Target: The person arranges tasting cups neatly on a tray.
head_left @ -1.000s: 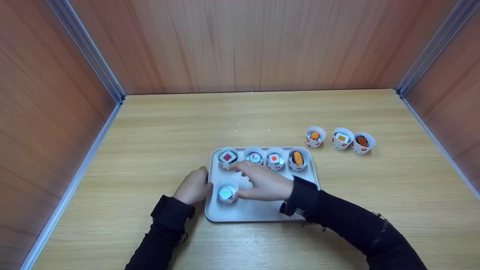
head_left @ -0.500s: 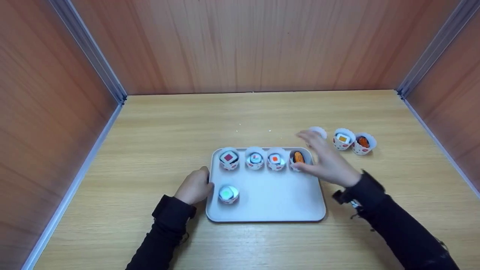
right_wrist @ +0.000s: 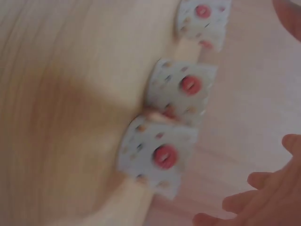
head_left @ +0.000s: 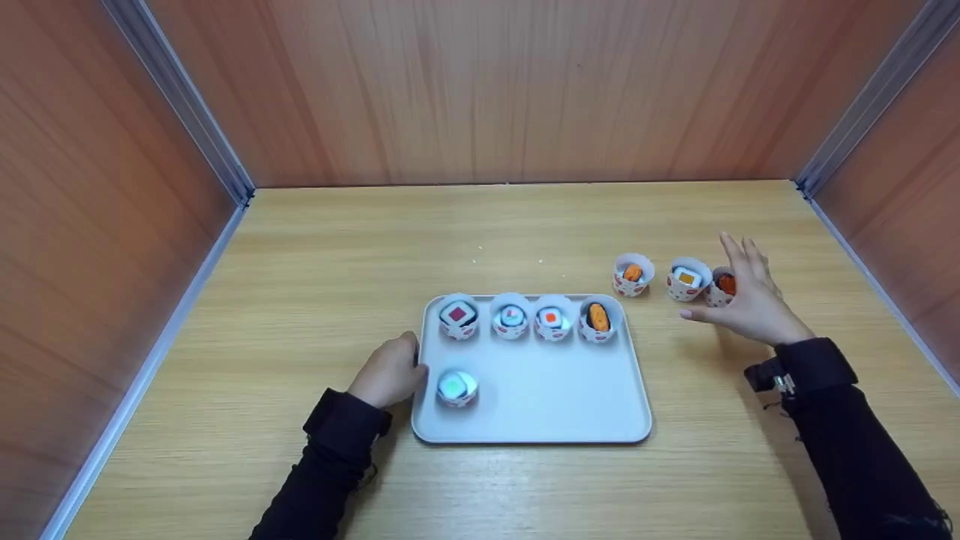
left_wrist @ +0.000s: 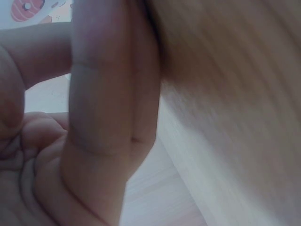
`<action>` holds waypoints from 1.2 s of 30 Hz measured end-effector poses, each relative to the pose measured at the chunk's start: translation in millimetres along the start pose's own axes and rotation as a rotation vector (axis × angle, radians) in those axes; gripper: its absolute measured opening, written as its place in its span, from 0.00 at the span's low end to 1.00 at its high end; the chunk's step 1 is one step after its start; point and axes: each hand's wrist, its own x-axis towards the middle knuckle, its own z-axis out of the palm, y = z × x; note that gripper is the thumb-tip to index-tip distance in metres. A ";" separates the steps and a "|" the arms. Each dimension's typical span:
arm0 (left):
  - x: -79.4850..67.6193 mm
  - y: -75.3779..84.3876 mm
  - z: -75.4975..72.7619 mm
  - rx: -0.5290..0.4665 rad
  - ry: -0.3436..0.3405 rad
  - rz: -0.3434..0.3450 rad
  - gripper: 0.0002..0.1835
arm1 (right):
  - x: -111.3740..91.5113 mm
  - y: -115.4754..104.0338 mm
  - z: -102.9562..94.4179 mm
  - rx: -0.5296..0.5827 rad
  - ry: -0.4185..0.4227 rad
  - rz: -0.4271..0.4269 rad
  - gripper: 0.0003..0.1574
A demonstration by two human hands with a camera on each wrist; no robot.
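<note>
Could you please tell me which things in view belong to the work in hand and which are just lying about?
Apparently in the job:
tray, held at its edge by the left hand
five filled cups on it
three other cups near the right hand

Apparently just lying about:
tiny white specks on the table

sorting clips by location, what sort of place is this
Probably an indoor work booth, judging by the wood-grain panels closing in the back and both sides, the grey metal strips along the corners, and the wood-look table bearing a pale tray of small cups.
</note>
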 end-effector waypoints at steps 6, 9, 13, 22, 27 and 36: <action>1.2 0.1 -0.4 0.003 -0.010 -0.013 0.05 | 9.1 20.7 0.6 -0.023 -0.086 0.113 0.83; 1.4 0.3 -0.4 0.005 -0.005 -0.003 0.05 | 12.7 28.7 0.4 -0.012 -0.116 0.150 0.84; 1.3 0.5 -0.7 0.005 -0.002 -0.003 0.05 | 16.4 35.2 -1.3 0.019 -0.139 0.189 0.82; 1.1 -0.4 0.4 0.000 0.003 -0.007 0.06 | 19.9 41.2 -3.4 0.048 -0.078 0.190 0.61; 0.8 -1.3 0.5 0.002 0.008 0.013 0.05 | 17.8 41.5 -3.4 0.026 -0.039 0.204 0.53; 0.1 -1.5 0.3 0.007 0.003 0.031 0.05 | 11.3 42.5 -9.5 0.009 -0.006 0.228 0.49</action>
